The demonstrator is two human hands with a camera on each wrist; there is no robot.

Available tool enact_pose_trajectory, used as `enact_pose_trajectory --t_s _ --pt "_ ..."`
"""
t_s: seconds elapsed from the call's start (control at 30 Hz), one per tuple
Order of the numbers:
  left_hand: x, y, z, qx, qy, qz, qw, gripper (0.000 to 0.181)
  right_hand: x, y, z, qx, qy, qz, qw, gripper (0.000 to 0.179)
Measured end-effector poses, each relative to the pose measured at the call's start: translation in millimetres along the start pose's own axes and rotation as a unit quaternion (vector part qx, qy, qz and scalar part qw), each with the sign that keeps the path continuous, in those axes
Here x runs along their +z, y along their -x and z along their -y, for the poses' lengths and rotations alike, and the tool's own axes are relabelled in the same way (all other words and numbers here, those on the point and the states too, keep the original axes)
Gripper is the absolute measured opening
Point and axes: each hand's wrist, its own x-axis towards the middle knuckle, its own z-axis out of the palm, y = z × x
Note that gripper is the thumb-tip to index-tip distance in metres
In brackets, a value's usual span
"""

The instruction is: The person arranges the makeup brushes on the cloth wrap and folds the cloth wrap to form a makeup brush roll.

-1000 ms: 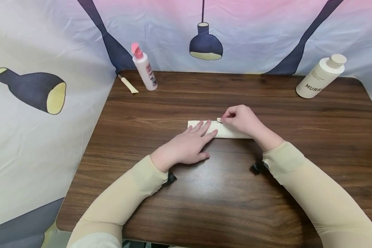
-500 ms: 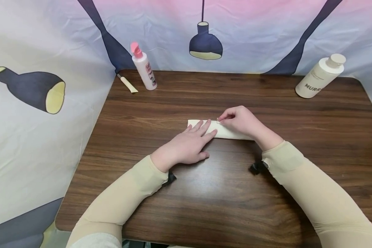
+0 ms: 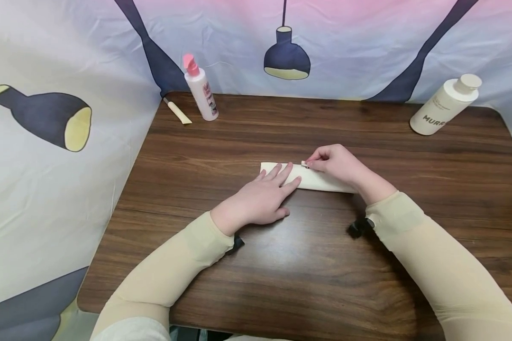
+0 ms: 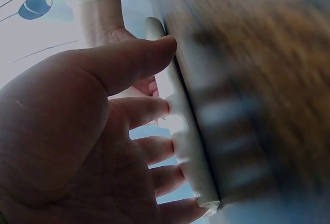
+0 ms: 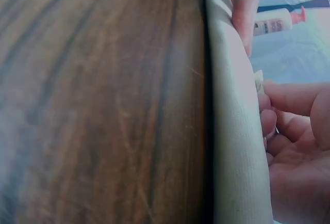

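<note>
A long, flat cream piece of fabric (image 3: 320,181), thick along its near edge, lies across the middle of the table. Its finely ribbed side (image 5: 237,115) fills much of the right wrist view. My left hand (image 3: 262,199) rests on the left part, fingers spread and straight; in the left wrist view the fingertips (image 4: 164,149) touch it. At the far edge, thumb and forefinger of my right hand (image 3: 339,166) pinch a small whitish tab (image 3: 304,164). This tab (image 5: 259,81) sticks out past the fingertips, and its exact kind is unclear. The right hand covers part of the fabric.
A white pump bottle with a pink top (image 3: 202,92) stands at the back left, beside a slim cream-handled tool (image 3: 178,112). A larger white bottle (image 3: 441,109) is at the back right. A printed curtain (image 3: 239,47) hangs behind the wooden table (image 3: 290,284).
The right hand keeps its pinch on the small tab, which shows slightly differently at the fingertips. The left hand stays on the fabric. The whole head view has shifted slightly.
</note>
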Motion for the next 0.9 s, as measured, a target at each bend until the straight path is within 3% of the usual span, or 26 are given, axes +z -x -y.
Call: enact_pose_trajectory --t_s 0.4,0.7,0.9 --pt "0.5 0.4 -0.1 -0.004 -0.005 -0.003 1.0 0.08 0 0.0 2 -0.009 -0.007 -0.001 0.9999 0.013" --pt "-0.2 6.9 -4.9 0.002 -0.015 0.001 0.9999 0.079 4 11.2 4 -0.004 -0.004 -0.009 0.9999 0.011" --pt "-4.2 9.3 -4.3 -0.002 -0.017 0.0 0.9999 0.078 7 14.0 7 -0.028 0.008 -0.031 0.9991 0.01"
